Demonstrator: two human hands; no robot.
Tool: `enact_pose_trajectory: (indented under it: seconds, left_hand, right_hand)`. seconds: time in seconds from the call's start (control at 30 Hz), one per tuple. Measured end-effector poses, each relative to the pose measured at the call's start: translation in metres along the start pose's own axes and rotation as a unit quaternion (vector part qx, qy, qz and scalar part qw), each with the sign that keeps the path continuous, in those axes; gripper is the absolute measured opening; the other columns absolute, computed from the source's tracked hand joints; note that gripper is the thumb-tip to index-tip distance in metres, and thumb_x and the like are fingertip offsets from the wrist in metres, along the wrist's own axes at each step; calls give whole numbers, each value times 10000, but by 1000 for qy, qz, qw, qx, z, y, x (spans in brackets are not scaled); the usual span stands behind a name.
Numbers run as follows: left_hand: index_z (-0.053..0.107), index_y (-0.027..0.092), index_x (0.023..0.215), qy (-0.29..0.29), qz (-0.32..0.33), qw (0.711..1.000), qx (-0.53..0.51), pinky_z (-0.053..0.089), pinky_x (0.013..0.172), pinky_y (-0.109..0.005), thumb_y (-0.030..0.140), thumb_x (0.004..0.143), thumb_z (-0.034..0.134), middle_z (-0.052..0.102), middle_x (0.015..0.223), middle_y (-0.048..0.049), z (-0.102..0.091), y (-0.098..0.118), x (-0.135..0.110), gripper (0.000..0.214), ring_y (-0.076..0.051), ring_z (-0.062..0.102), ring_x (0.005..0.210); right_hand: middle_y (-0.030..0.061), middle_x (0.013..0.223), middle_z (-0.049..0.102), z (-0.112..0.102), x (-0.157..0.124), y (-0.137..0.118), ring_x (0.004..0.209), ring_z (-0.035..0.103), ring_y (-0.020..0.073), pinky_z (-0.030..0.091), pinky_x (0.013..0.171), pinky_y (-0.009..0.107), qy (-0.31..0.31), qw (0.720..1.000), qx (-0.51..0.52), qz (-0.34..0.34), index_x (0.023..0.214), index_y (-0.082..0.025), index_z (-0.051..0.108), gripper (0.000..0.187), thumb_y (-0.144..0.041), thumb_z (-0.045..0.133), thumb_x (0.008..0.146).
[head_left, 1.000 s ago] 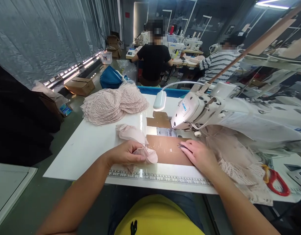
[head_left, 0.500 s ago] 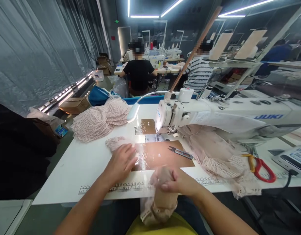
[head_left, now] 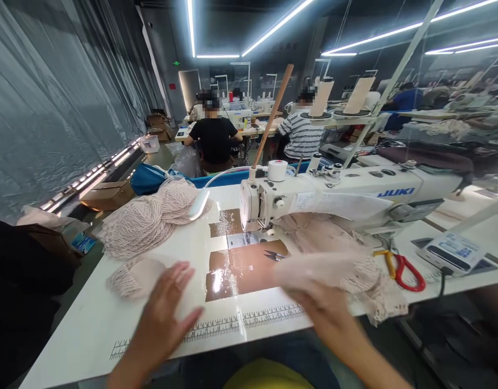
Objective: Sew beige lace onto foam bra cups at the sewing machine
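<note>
My left hand [head_left: 168, 302] hovers over the table's left part with its fingers spread, holding nothing. Just beyond its fingers lies a beige lace-edged fabric piece [head_left: 138, 276]. In my right hand [head_left: 320, 300] is a beige fabric piece [head_left: 314, 268], smeared by motion and stretched out above the tabletop. Behind it, a heap of beige lace fabric [head_left: 360, 270] lies under the sewing machine's arm. Partly hidden by the held piece, thread snips [head_left: 274, 255] rest on the brown plate [head_left: 249, 270]. The sewing machine [head_left: 255, 202] stands beyond.
A stack of beige lace pieces [head_left: 147, 221] sits at the table's back left, beside a lit lamp [head_left: 199, 204]. Red-handled scissors [head_left: 409, 274] and a control box [head_left: 451, 256] are on the right. A printed ruler [head_left: 233, 326] runs along the front edge. Two people sit ahead.
My right hand has lifted the fabric piece from my lap and swung it rightward over the table. My left hand has come off the table, fingers spreading. The view has shifted.
</note>
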State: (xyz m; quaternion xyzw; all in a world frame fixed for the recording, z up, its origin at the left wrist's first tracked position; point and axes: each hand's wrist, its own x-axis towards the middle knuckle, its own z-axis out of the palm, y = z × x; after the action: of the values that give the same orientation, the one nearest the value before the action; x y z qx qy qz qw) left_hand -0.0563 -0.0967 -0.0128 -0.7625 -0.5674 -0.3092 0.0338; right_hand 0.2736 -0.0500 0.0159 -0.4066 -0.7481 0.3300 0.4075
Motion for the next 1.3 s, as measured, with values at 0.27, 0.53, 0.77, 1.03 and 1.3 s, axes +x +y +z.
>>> enact_pose_trajectory:
  seconds: [0.27,0.53,0.77,1.03,1.3]
  left_hand:
    - [581,208,1139,-223,-95,892,-382,494,769,-246,259,842,588,678,963,-33,16,89,27,301,-179,628,845]
    - [640,185,798,-223,-183,880,-378,432,659,-248,225,817,538,652,773,-21,24,63,27,112,-191,574,731]
    - [698,156,974,-209,-264,818,-467,463,647,-287,567,858,503,627,711,-52,17,57,14,470,-206,562,700]
    - [396,273,1430,-181,-125,867,-447,474,893,-362,369,795,680,438,1417,-132,19,84,13,702,-293,532,1129]
    - [547,157,1285,-330,-220,713,-579,493,828,-340,312,815,625,650,1047,-93,29,65,15,501,-256,603,957]
  right_hand:
    - [42,812,641,67,21,-21,742,579,146,445,668,226,-186,962,15,-199,791,-192,596,164,-100,460,795]
    - [45,837,593,29,23,-27,670,554,139,426,573,220,-32,963,-42,-266,892,-230,532,198,-84,524,758]
    - [27,773,605,17,29,-25,722,577,162,438,634,257,89,982,-16,-164,842,-219,568,126,-109,577,781]
    - [0,742,634,55,12,4,731,562,160,452,689,289,-336,879,305,148,797,-160,674,234,-393,655,803]
    - [32,782,676,41,15,10,823,630,209,496,728,318,-218,866,385,234,951,-172,701,269,-377,686,778]
